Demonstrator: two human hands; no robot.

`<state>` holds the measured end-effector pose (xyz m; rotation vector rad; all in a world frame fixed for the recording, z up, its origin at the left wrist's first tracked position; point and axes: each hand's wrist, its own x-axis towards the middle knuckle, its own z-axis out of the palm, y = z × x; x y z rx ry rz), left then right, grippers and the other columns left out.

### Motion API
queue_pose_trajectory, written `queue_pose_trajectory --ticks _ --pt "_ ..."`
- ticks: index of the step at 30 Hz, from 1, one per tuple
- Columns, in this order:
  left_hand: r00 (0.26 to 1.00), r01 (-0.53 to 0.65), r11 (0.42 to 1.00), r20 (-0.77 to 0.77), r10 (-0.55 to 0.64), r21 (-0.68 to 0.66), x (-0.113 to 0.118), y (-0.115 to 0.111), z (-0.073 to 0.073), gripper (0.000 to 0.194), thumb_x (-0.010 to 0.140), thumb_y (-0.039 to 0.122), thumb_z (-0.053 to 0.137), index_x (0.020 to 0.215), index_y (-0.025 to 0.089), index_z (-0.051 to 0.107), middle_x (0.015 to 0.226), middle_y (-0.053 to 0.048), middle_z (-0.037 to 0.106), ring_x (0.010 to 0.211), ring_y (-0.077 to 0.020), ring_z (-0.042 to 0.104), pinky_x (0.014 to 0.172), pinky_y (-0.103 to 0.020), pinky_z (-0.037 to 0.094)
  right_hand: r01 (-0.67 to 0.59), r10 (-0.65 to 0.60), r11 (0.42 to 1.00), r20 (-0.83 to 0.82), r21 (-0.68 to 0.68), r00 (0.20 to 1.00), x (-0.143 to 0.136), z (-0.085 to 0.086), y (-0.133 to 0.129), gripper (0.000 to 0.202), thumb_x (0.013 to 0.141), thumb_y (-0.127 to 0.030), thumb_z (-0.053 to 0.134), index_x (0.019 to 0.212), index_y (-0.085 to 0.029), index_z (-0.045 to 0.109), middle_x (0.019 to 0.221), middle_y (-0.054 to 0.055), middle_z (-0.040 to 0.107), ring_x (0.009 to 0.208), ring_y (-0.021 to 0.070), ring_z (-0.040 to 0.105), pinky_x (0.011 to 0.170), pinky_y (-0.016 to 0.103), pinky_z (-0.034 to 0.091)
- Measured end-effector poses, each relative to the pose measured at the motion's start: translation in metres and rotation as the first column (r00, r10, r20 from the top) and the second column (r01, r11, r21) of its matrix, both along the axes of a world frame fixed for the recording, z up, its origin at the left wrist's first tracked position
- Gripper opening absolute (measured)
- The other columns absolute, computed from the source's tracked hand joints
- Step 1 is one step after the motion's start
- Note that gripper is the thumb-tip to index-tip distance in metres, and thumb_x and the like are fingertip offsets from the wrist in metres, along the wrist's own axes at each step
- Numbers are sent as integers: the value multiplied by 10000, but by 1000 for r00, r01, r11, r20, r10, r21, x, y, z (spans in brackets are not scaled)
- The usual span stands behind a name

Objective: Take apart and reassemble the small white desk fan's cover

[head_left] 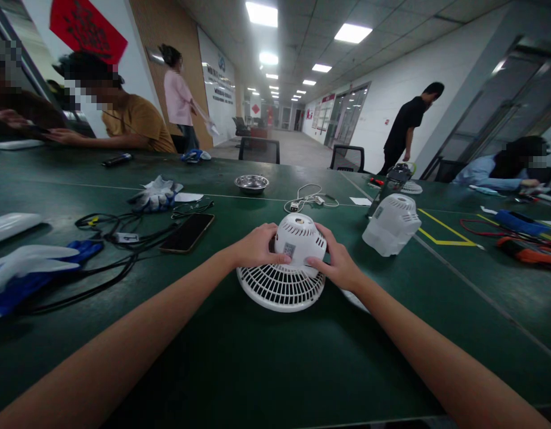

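Observation:
A white fan head with a round slotted grille (281, 288) lies grille down on the green table (240, 363). Its vented motor housing (301, 241) points up and bears a small grey label. My left hand (260, 245) wraps the housing's left side, thumb across the front below the label. From the right, my right hand (340, 262) grips the same housing, its thumb also on the front. The fingertips behind the housing are hidden. A white flat part (356, 301) shows partly beyond my right wrist.
Left are a phone (188, 232), black cables (118, 268) and gloves (34, 271). A metal bowl (251, 183) and white cable (311, 199) lie ahead. A white plastic housing (392, 224), a bottle (389, 185) and an orange tool (528, 250) are right. Several people are around.

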<state>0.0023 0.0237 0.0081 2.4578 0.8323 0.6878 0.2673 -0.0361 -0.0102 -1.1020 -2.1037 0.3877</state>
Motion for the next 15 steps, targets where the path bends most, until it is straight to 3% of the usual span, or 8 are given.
queue_pose_trajectory --ticks 8,15 --pt "999 -22 999 -46 23 40 -1 1 -2 687 768 627 718 1274 174 613 1257 -148 617 1097 -316 597 917 -478 487 42 -42 999 -5 16 999 -4 -5 1 854 839 -470 717 1529 -265 257 1404 150 577 1192 346 623 1015 559 494" --pt "999 -27 998 -25 29 62 -2 5 -8 622 794 566 718 1268 183 597 1260 -147 612 1142 -338 586 964 -531 483 93 -94 994 12 60 996 -9 -7 2 848 834 -494 718 1514 -245 275 1417 165 554 1200 355 610 1000 551 501"
